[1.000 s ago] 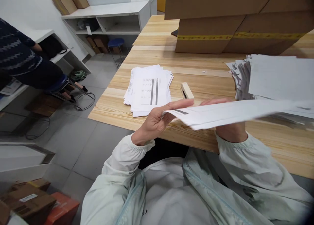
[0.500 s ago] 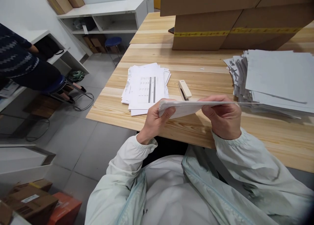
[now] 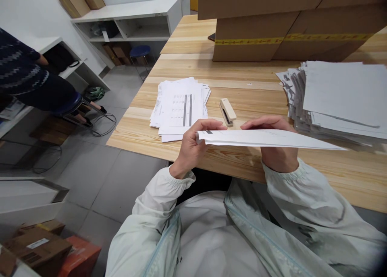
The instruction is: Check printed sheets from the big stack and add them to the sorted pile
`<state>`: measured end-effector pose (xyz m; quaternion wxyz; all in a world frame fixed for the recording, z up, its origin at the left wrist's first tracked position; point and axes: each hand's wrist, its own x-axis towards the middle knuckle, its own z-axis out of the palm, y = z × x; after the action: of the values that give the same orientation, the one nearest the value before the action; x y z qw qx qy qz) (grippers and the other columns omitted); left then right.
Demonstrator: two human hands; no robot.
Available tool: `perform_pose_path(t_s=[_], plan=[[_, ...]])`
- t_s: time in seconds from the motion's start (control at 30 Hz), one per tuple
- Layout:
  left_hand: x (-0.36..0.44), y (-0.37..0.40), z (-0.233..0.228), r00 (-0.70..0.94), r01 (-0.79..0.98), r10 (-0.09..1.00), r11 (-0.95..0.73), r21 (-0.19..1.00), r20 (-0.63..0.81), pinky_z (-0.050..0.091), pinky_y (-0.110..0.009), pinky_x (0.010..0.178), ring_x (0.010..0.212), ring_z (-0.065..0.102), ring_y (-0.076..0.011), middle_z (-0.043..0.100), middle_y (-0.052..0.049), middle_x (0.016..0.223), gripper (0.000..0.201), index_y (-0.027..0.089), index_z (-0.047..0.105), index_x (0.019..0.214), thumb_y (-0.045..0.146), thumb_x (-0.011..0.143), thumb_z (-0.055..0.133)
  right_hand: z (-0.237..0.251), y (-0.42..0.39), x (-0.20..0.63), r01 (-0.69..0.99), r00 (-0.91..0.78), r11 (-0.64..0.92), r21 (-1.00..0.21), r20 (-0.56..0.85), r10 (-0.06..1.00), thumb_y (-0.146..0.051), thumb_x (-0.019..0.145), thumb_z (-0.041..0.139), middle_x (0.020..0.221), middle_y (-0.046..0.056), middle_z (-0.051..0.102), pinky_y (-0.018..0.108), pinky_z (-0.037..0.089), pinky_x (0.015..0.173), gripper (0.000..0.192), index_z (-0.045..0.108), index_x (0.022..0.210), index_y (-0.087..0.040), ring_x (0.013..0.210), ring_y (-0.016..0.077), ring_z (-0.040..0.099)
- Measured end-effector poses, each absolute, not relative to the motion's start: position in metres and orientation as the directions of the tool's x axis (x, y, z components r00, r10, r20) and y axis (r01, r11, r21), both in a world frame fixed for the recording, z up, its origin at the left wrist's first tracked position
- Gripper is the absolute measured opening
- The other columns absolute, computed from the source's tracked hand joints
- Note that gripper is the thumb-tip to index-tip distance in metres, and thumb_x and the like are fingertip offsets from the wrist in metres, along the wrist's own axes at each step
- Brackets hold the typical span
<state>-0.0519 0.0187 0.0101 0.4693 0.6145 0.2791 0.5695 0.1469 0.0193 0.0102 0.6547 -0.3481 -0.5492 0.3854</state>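
Cardboard boxes crowd the wood-grained desk, upper right. Left hand clasps white sheets; right hand touches them, grip hidden.

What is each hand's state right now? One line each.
Left hand: closed, holding the white papers.
Right hand: partly behind the papers, grip hidden; cannot be told.

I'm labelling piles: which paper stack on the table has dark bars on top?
The shorter paper stack, left of the cream stapler: its top shows two dark bars. The taller stack looks blank on top.
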Motion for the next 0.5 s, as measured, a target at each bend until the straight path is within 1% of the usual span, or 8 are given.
perform_pose_path(t_s=[0.07, 0.1, 0.17, 0.23, 0.3, 0.37, 0.5], plan=[[-0.051, 0.019, 0.01, 0.21, -0.207, 0.869, -0.409, 0.889, 0.449, 0.052, -0.034, 0.09, 0.099, 0.067, -0.0197, 0.073, -0.008, 0.104, 0.034, 0.019, 0.067, 0.109, 0.048, 0.089, 0.065, 0.008, 0.021, 0.146, -0.125, 0.093, 0.491, -0.862, 0.483, 0.871, -0.053, 0.071, 0.081, 0.085, 0.002, 0.076, 0.036, 0.056, 0.067, 0.032, 0.074, 0.088, -0.026, 0.077, 0.0212, 0.07], [-0.05, 0.019, 0.011, 0.207, -0.197, 0.875, -0.402, 0.894, 0.438, 0.052, -0.034, 0.09, 0.099, 0.067, -0.0195, 0.073, -0.007, 0.103, 0.033, 0.02, 0.067, 0.108, 0.047, 0.089, 0.065, 0.005, 0.021, 0.147, -0.105, 0.088, 0.509, -0.854, 0.502, 0.861, -0.05, 0.074, 0.081, 0.084, 0.001, 0.075, 0.036, 0.056, 0.067, 0.027, 0.075, 0.087, -0.027, 0.077, 0.0209, 0.07], [-0.049, 0.018, 0.012, 0.183, -0.148, 0.901, -0.37, 0.917, 0.393, 0.053, -0.034, 0.089, 0.097, 0.068, -0.0194, 0.073, -0.006, 0.102, 0.033, 0.02, 0.068, 0.107, 0.047, 0.089, 0.065, -0.001, 0.023, 0.15, -0.027, 0.118, 0.53, -0.847, 0.524, 0.843, -0.045, 0.079, 0.078, 0.08, -0.001, 0.074, 0.037, 0.056, 0.068, 0.016, 0.074, 0.083, -0.03, 0.076, 0.0207, 0.069], [-0.049, 0.017, 0.014, 0.148, -0.106, 0.92, -0.35, 0.931, 0.363, 0.054, -0.034, 0.088, 0.095, 0.069, -0.0194, 0.074, -0.006, 0.102, 0.035, 0.019, 0.069, 0.106, 0.049, 0.087, 0.066, -0.008, 0.023, 0.155, 0.059, 0.19, 0.529, -0.847, 0.529, 0.827, -0.043, 0.081, 0.076, 0.077, -0.003, 0.073, 0.037, 0.056, 0.069, 0.011, 0.074, 0.079, -0.032, 0.074, 0.0205, 0.068], [-0.048, 0.016, 0.015, 0.127, -0.097, 0.919, -0.362, 0.927, 0.372, 0.054, -0.034, 0.089, 0.096, 0.069, -0.0193, 0.075, -0.006, 0.103, 0.037, 0.019, 0.069, 0.105, 0.049, 0.085, 0.069, -0.011, 0.023, 0.158, 0.099, 0.247, 0.522, -0.847, 0.529, 0.811, -0.041, 0.08, 0.077, 0.078, -0.003, 0.073, 0.037, 0.056, 0.068, 0.01, 0.075, 0.079, -0.031, 0.073, 0.0197, 0.067], [-0.048, 0.015, 0.015, 0.112, -0.091, 0.923, -0.359, 0.929, 0.368, 0.054, -0.034, 0.09, 0.096, 0.069, -0.0193, 0.076, -0.006, 0.104, 0.036, 0.018, 0.07, 0.104, 0.048, 0.084, 0.071, -0.011, 0.022, 0.159, 0.105, 0.268, 0.529, -0.842, 0.536, 0.8, -0.041, 0.079, 0.078, 0.08, -0.003, 0.074, 0.035, 0.055, 0.064, 0.012, 0.076, 0.08, -0.03, 0.071, 0.0182, 0.066], [-0.045, 0.013, 0.013, 0.095, -0.081, 0.948, -0.296, 0.952, 0.303, 0.055, -0.035, 0.088, 0.094, 0.07, -0.02, 0.077, -0.006, 0.099, 0.037, 0.018, 0.071, 0.097, 0.052, 0.082, 0.071, -0.011, 0.022, 0.155, 0.125, 0.272, 0.507, -0.853, 0.521, 0.809, -0.048, 0.075, 0.079, 0.08, -0.002, 0.074, 0.035, 0.055, 0.061, 0.019, 0.075, 0.078, -0.029, 0.071, 0.019, 0.065]])
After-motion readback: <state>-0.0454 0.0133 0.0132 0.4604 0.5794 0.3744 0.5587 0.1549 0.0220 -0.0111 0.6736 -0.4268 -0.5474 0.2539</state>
